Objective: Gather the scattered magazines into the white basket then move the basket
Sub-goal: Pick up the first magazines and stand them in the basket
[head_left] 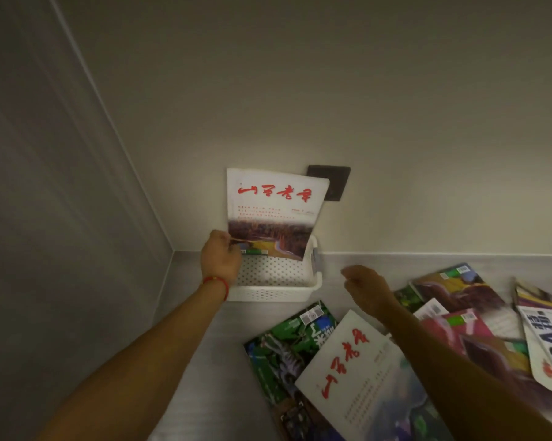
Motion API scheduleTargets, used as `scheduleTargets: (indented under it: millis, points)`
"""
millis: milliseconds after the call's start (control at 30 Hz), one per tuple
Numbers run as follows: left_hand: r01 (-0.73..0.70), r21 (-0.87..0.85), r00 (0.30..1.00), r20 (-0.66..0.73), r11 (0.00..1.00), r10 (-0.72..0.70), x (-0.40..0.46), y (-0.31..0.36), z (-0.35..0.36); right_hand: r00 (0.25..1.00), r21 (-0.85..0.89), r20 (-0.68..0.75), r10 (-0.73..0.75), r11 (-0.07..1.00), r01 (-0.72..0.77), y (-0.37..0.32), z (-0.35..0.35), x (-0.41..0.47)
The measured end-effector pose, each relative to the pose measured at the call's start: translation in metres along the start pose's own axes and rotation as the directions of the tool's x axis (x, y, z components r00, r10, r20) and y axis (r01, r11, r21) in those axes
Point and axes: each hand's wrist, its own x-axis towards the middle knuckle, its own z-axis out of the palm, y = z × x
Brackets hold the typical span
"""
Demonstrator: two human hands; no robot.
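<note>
Your left hand [220,260] covers the basket's [276,292] left end, so you cannot see that wall or how the held magazine [273,211] meets the basket floor. The magazine's bottom edge drops behind your fingers and below the rim. A dark wall plate [333,183] is half hidden behind the magazine's top right corner; whether it is a socket or a switch is too dim to tell. Your right forearm crosses the pile [465,316] on the right, hiding parts of several covers, and the outer ones are blurred and cut off by the frame edge. The white magazine with red script [357,374] near you runs off the bottom edge, as does the green one [284,348] beneath it.

Your left hand pinches the held magazine at its lower left corner, thumb in front, keeping it upright in the basket and leaning back toward the wall. A red cord [219,283] circles that wrist. Your right hand [368,286] hangs in the air just right of the basket, fingers loosely curled and apart, touching nothing.

The basket is white, perforated, and sits in the corner against the back wall, on a pale grey surface [201,354] with fine ribs. The walls are plain and off-white; the left one carries a long raised seam. Light is low and warm.
</note>
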Motion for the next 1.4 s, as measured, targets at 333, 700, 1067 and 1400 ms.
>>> scheduleTargets:
  millis: [333, 700, 1067, 1400]
  points:
    - [0.028, 0.150, 0.840, 0.532, 0.988, -0.104, -0.240, -0.055, 0.081, 0.995, -0.325, 0.004, 0.099, 0.941, -0.092, 0.120, 0.031, -0.119]
    - [0.274, 0.076, 0.821, 0.501, 0.959, -0.274, -0.256, -0.049, 0.065, 0.976, -0.233, 0.157, 0.151, 0.966, -0.112, 0.106, 0.030, -0.119]
    - [0.514, -0.471, 0.831, 0.482, 0.717, -0.279, -0.198, -0.031, -0.010, 0.972, 0.570, 0.232, -0.031, 0.815, -0.110, 0.049, -0.008, -0.117]
    - [0.077, -0.379, 0.933, 0.354, 0.922, 0.067, -0.138, -0.010, -0.060, 0.997, 0.633, -0.072, -0.022, 0.772, 0.063, -0.039, -0.021, -0.087]
